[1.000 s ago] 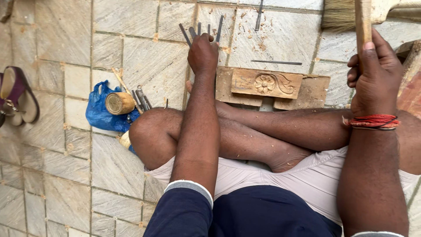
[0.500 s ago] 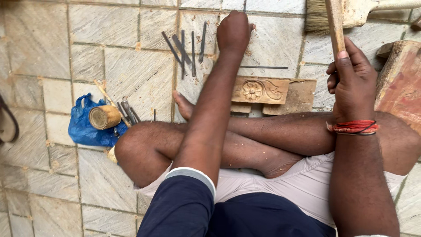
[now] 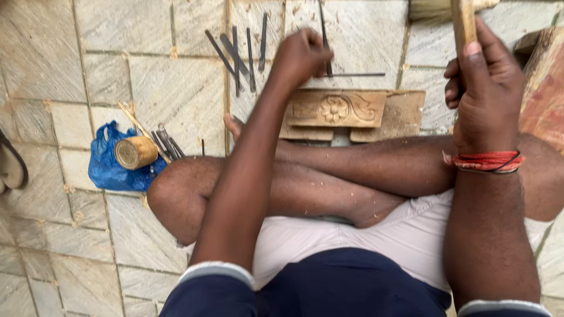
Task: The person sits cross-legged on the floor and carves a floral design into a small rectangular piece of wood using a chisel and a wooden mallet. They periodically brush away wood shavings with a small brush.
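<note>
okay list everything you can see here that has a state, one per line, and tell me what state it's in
left hand: closed on a thin chisel
right hand: gripping an upright wooden handle
carved wood block: flat on the floor, flower carving up
loose chisels: lying on the stone floor
blue bag: crumpled, a wooden cylinder resting on it

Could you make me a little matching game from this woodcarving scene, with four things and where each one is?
Things:
1. carved wooden block
2. blue bag
3. red thread band
4. wooden handle

Places:
a. gripped in the right hand
b. on the stone floor by the knee
c. around the right wrist
d. just beyond the crossed legs

Pairs: 1-d, 2-b, 3-c, 4-a
</note>
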